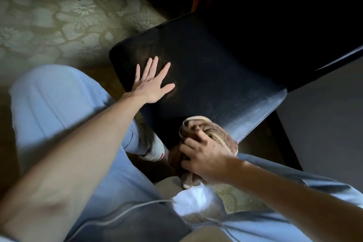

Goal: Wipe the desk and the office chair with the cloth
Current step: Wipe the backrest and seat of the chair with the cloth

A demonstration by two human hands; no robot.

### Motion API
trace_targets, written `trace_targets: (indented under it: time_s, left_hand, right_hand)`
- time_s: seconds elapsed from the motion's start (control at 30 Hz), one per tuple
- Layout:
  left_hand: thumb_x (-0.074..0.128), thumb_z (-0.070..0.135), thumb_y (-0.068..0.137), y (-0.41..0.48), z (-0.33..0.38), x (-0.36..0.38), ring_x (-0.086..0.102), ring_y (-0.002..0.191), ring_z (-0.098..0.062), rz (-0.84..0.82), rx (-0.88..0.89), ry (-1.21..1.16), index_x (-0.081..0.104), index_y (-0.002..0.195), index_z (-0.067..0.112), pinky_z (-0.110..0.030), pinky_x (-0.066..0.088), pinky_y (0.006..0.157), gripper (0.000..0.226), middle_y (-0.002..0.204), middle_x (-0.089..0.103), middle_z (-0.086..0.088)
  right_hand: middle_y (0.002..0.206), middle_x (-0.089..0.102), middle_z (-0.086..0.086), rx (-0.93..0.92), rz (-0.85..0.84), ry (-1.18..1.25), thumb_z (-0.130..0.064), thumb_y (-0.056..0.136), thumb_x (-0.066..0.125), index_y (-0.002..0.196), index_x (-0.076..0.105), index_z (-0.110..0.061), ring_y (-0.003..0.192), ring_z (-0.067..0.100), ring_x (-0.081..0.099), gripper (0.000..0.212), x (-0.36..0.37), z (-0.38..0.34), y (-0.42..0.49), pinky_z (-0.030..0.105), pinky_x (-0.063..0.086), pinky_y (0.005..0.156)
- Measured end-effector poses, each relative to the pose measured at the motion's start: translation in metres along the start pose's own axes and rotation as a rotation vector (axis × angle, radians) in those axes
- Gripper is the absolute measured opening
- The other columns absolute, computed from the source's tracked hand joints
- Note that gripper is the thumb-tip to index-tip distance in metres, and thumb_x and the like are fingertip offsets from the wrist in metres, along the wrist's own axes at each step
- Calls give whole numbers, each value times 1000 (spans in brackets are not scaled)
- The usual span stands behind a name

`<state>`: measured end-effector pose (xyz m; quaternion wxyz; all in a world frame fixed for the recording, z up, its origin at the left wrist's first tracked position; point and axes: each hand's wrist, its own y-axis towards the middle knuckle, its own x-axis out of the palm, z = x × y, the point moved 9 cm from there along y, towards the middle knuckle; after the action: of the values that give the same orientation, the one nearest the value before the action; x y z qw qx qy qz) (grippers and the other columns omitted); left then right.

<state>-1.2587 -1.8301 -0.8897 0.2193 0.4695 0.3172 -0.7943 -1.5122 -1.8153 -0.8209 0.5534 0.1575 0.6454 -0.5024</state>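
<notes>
Looking down on a floral-patterned floor mat (59,15), pale green, dim at the edges. Across the lower half, legs in light blue trousers (49,104), bent toward a black chair seat (206,76), padded and square, dusty grey along its near right edge. At upper right, a dark slanted slab (337,61), perhaps the desk; cannot tell.

Left hand (152,86) laid flat on the seat's left part, fingers straight and spread, holding nothing, seemingly steadying the chair. Right hand (204,155) at the seat's near edge, fingers curled round a bunched brown cloth (218,133), towel-like with a paler border. Below the seat, a white shoe (155,148) on the floor.

Judged to be the chair step of the task, with the seat in hand and the dusty near edge not yet clean. Next move, likely: pressing the cloth down on that grey edge and sweeping across the seat, left hand bracing against any swivel or slide.
</notes>
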Motion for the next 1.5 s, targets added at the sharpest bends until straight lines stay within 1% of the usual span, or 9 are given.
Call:
trace_targets:
  time_s: [0.17, 0.33, 0.57, 0.73, 0.9, 1.1, 1.27, 1.4, 1.5]
  left_hand:
    - [35, 61, 104, 1, 2, -1, -27, 154, -22, -4, -6, -11, -5, 163, 38, -54, -16, 122, 74, 169, -25, -7]
    - [31, 65, 102, 1, -4, 5, -29, 153, -18, 0, 28, -25, -8, 161, 42, -51, -17, 122, 74, 168, -27, -4]
    - [26, 69, 101, -4, 0, 17, -32, 152, -20, 20, 25, -12, -13, 160, 41, -52, -21, 120, 76, 167, -28, -7]
    - [24, 69, 101, -3, 1, 15, -31, 152, -20, 30, 12, 2, -13, 161, 41, -53, -20, 120, 76, 167, -28, -7]
    - [26, 67, 103, -1, 0, 4, -25, 155, -20, 57, 16, 61, -5, 162, 39, -51, -15, 123, 73, 170, -21, -7]
    - [46, 44, 106, -30, 42, -14, 21, 156, -31, 362, 154, 54, 44, 153, 16, -46, 9, 128, 55, 165, 30, -18]
    - [20, 69, 100, -31, 46, 19, -8, 159, -23, 167, 234, 170, 3, 165, 21, -44, -2, 128, 82, 172, -5, -13]
    - [5, 74, 93, -23, 42, 11, -10, 158, -22, 143, 237, 210, -1, 165, 24, -44, -4, 128, 88, 172, -8, -10]
    - [11, 70, 98, -21, 38, 6, -11, 158, -23, 150, 230, 237, -1, 165, 25, -46, -4, 128, 82, 172, -9, -9]
  right_hand:
    - [126, 48, 9, 207, 54, -22, -46, 91, 63, 154, 32, -31, 117, 30, 46, 71, -23, 11, 54, 55, 34, 105]
    - [135, 50, 8, 111, -180, -215, -44, 104, 43, 130, 64, -26, 132, 31, 41, 38, 15, -19, 59, 59, 25, 116]
    - [98, 64, -2, 50, -136, -96, -42, 67, 79, 76, 74, -36, 101, 23, 55, 12, 49, -13, -38, 53, 32, 103]
    - [102, 64, -2, 25, -77, -56, -38, 62, 76, 81, 74, -35, 101, 24, 59, 19, 48, 3, -71, 53, 35, 102]
    - [97, 59, 1, 129, 339, -42, -35, 71, 75, 92, 74, -35, 95, 23, 48, 21, -7, 34, -70, 45, 36, 87]
    - [108, 56, 4, 371, 307, 10, -35, 71, 77, 115, 72, -35, 102, 26, 49, 44, -21, 34, -5, 47, 38, 91]
    - [112, 55, 3, 240, 196, -58, -30, 79, 60, 107, 71, -39, 108, 26, 49, 32, -2, 14, 3, 52, 33, 103]
    - [112, 61, -5, 14, 122, -90, -35, 79, 65, 100, 74, -44, 107, 20, 55, 25, 14, 2, -29, 48, 34, 99]
    - [104, 65, -4, 35, 244, -36, -41, 72, 64, 94, 77, -41, 101, 21, 60, 26, -5, 28, -46, 43, 39, 93]
